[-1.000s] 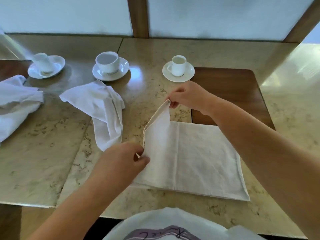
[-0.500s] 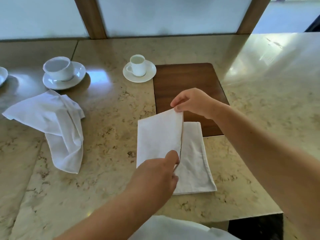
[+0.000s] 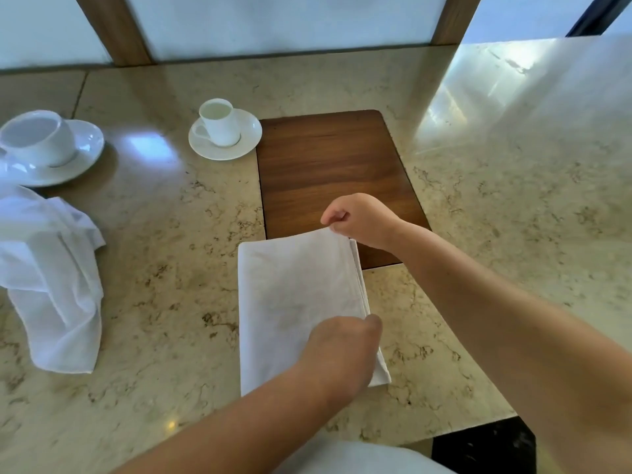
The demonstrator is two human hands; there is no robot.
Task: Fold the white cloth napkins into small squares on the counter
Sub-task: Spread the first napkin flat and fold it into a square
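big cup (image 3: 38, 136): white, on its saucer (image 3: 83, 150) at the far left edge of the stone counter (image 3: 164, 275), part cut off by the frame.

loose napkin (image 3: 56, 289): white one lying crumpled and unfolded at the left, just in front of that cup. Nobody's touching it.

small cup (image 3: 220, 123): also white, on its own saucer (image 3: 248, 145), handle to the left, right beside the far left corner of the wood panel (image 3: 328, 172).

folded napkin (image 3: 297, 295): the one being worked on. It's a tall rectangle in the middle of the counter, layered edges stacked along its right side, far end lying over the near edge of the wood panel.

left hand (image 3: 338, 357): resting on the near right part of the folded napkin, fingers curled down at the stacked edge. Looks like a grip, though the fingertips themselves are hidden.

right hand (image 3: 362, 218): at the far right corner, thumb and fingers pinched together on the cloth, corner lifted a touch.
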